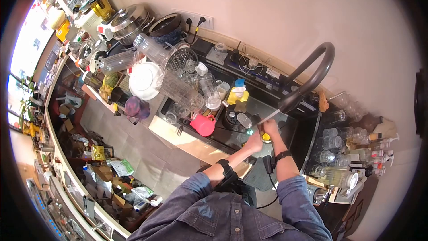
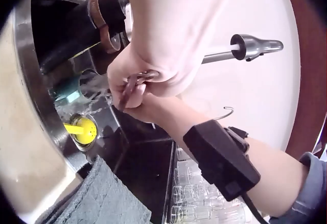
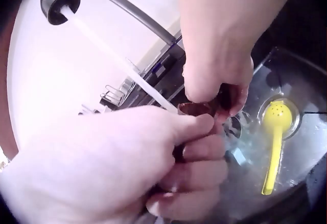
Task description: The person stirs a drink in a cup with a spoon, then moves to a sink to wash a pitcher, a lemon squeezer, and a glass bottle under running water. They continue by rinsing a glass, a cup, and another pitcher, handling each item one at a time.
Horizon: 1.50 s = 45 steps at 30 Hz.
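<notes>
Over the sink, my left hand (image 1: 255, 143) and right hand (image 1: 270, 127) meet around a small brown-rimmed piece (image 3: 193, 109), mostly covered by fingers. In the left wrist view, its reddish-brown curved edge (image 2: 130, 92) shows at the left hand (image 2: 148, 71). Curled fingers of the left hand (image 3: 127, 152) grip it, and the right hand (image 3: 217, 76) holds it from the other side; I cannot tell its kind. Water (image 3: 122, 63) runs from the faucet head (image 3: 60, 4) onto it and splashes below. A yellow tool with a perforated round bowl (image 3: 277, 114) lies at the drain.
A dark curved faucet (image 1: 327, 62) arches above the hands. Left of them stand a black container with a brown strap (image 2: 104, 19), a yellow bottle (image 1: 238, 94) and a pink cup (image 1: 203, 125). Glasses (image 1: 330, 143) line the right side. A grey cloth (image 2: 99, 196) hangs at the front edge.
</notes>
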### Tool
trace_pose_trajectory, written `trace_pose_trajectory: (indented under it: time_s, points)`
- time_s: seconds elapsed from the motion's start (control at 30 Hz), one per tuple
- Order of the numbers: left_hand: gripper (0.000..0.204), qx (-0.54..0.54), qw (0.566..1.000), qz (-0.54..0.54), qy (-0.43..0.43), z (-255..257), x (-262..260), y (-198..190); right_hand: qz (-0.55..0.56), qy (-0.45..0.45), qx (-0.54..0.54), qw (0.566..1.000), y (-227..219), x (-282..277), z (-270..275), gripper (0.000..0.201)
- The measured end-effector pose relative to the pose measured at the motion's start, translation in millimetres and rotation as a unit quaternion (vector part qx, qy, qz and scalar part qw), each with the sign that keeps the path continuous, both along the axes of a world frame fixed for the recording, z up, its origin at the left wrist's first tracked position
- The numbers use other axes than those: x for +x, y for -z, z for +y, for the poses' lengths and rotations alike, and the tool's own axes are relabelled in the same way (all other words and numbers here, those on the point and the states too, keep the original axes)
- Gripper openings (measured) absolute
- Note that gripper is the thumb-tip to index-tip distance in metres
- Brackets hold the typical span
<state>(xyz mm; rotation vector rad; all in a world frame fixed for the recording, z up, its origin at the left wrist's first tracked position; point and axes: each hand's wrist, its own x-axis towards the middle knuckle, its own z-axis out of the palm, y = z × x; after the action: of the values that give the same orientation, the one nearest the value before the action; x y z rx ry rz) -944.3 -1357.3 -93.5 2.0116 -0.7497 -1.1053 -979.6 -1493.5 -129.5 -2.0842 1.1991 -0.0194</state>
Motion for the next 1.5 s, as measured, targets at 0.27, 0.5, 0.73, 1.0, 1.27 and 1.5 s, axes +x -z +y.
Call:
trace_pose_trajectory:
  time_s: [0.27,0.5,0.73,1.0,1.27,1.5]
  points:
    - [0.034,0.041,0.991,-0.108,0.066,15.7,7.4,-33.4,-0.145,0.128,0.295,0.936,17.3,5.8,-12.5,0.048]
    - [0.025,0.031,0.987,-0.149,0.052,13.0,1.2,-18.0,-0.051,-0.14,-0.146,0.978,11.9,15.4,15.3,0.028]
    - [0.023,0.009,0.985,-0.153,0.075,11.8,4.6,-37.6,0.034,-0.018,0.009,0.999,-4.6,2.6,-6.2,0.031]
    - [0.035,-0.092,0.964,-0.245,0.038,1.3,-18.3,7.9,-0.033,0.171,0.387,0.905,30.5,-3.8,-49.3,0.034]
    - [0.037,-0.061,0.993,-0.089,-0.044,-4.6,-18.4,10.0,-0.14,-0.076,-0.186,0.97,28.1,13.2,-8.8,0.016]
    - [0.023,-0.04,0.981,0.133,-0.132,-9.0,-9.3,14.1,-0.203,0.065,0.154,0.965,25.7,-4.5,-3.9,0.014]
